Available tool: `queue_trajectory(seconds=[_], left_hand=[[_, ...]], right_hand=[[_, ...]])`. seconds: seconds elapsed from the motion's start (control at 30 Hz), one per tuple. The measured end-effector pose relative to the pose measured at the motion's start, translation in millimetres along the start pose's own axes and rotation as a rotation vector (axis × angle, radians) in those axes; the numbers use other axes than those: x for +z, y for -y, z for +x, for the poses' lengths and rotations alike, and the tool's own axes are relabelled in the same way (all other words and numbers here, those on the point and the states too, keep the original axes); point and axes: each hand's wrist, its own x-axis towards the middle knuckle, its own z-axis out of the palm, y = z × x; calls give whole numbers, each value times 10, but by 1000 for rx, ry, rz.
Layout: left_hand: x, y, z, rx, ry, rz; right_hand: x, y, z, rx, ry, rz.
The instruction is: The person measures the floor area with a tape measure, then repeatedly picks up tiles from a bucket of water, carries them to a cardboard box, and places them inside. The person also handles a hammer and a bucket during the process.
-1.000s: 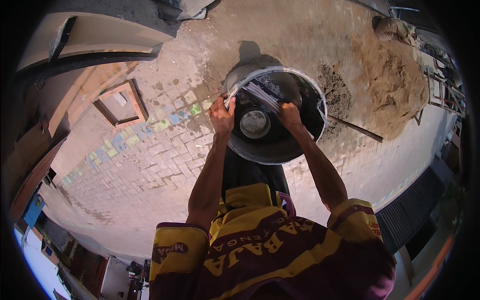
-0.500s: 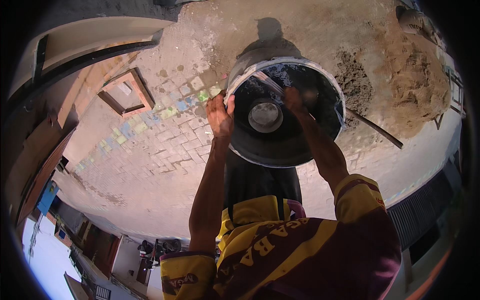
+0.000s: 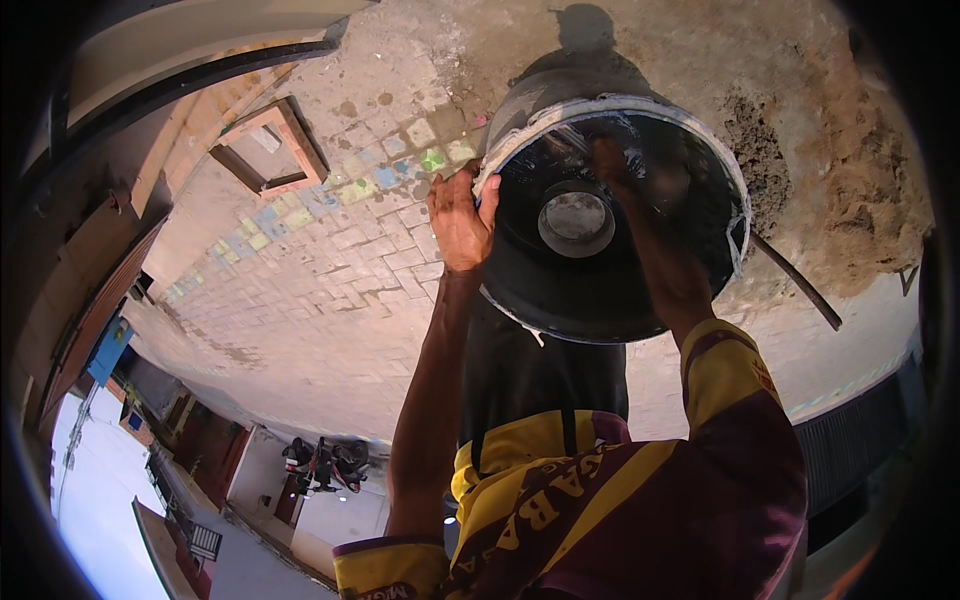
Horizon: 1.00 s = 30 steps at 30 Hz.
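A large round tub (image 3: 560, 300) tilts toward me, black and glossy inside, with a pale, crusted rim. From the middle of its inner base rises a short grey cylinder (image 3: 577, 222). My left hand (image 3: 462, 225) grips the rim on the left, thumb at the edge and fingers round the outside. Deep inside the tub, my right hand (image 3: 610, 160) is closed near the far wall, in shadow. Pale streaks beside its fingers look like a brush-like thing (image 3: 570, 140), blurred and partly lost in the glare on the wet wall.
Right of the tub lie a patch of grey mortar (image 3: 755, 160), a dark rod (image 3: 800, 285) and a sand heap (image 3: 875, 190). A wooden frame (image 3: 312, 150) rests on the paving at the left. A parked motorcycle (image 3: 325, 465) stands behind me at lower left.
My right hand has moved farther up the tub's inner wall, and the pale streaked thing now shows less. My left hand stays on the rim. The whole view has shifted slightly.
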Motion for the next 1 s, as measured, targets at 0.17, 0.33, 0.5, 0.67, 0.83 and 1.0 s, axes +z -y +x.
queue_trajectory(seconds=[0.17,0.33,0.5,0.67,0.83,1.0], left_hand=[[116,-96,38,22,-6,-12],[-24,67,-24,-41,-41,-7],[67,-100,30,-39,11,-114],[76,-51,1,-40,0,-120],[59,63,-49,35,-82,-80],[26,174,-134,-19,33,-211]], right_hand=[[171,-657,-166,-303,-202,-60],[131,-110,187,305,375,11],[-52,-461,-109,265,-41,-196],[-519,81,-266,481,-51,-190],[-1994,1023,-771,379,-60,661],[-3520,2333,-1525,234,-280,1246]])
